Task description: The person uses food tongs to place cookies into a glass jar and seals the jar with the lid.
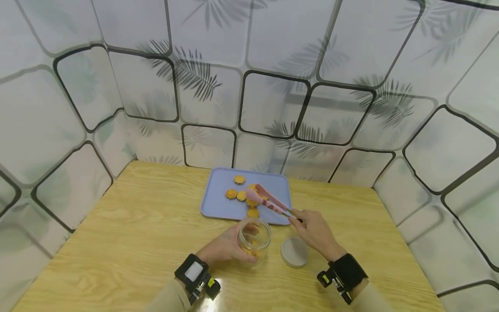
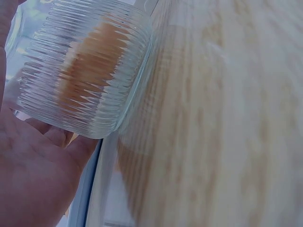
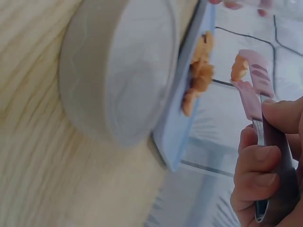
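My left hand [image 1: 226,247] grips a clear ribbed glass jar [image 2: 90,61] round its side, fingers behind it and thumb in front. The jar has no lid on it, and orange-yellow cookies lie inside. My right hand [image 1: 313,229] holds a pair of tongs [image 3: 255,85] with pink tips, thumb on one arm and fingers round the other. In the right wrist view, a cookie [image 3: 239,67] sits between the tong tips. Those tips are over the blue tray [image 1: 218,208], where several flower-shaped cookies [image 1: 231,193] lie. The head view shows the tips overlapping some cookies.
A round pale lid [image 1: 294,252] lies on the wooden table [image 1: 128,234], between the jar and my right wrist. Behind the tray, a patterned curtain [image 1: 210,104] hangs along the table's back edge and both sides.
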`<action>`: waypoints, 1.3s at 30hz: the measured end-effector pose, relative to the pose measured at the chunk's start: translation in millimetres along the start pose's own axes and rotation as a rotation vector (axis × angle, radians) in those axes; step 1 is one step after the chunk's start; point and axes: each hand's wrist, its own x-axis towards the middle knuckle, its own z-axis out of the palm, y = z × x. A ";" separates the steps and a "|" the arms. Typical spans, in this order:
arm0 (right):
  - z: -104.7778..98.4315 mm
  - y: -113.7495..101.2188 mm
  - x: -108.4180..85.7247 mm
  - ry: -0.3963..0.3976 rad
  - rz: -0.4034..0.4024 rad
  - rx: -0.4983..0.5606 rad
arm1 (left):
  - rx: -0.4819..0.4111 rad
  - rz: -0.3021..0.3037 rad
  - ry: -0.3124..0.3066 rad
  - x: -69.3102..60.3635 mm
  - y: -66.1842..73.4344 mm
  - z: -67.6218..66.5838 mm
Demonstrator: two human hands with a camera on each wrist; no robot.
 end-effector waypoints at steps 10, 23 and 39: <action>-38.0 -24.6 -57.9 0.138 -0.105 0.120 | 0.009 0.005 -0.005 0.1 0.2 3.4; -48.6 -43.0 -98.9 0.120 -0.268 0.266 | -0.010 -0.045 -0.011 -5.6 1.1 -1.9; -45.1 -43.3 -102.8 0.129 -0.251 0.160 | -0.037 -0.038 -0.021 -1.9 -0.7 -0.6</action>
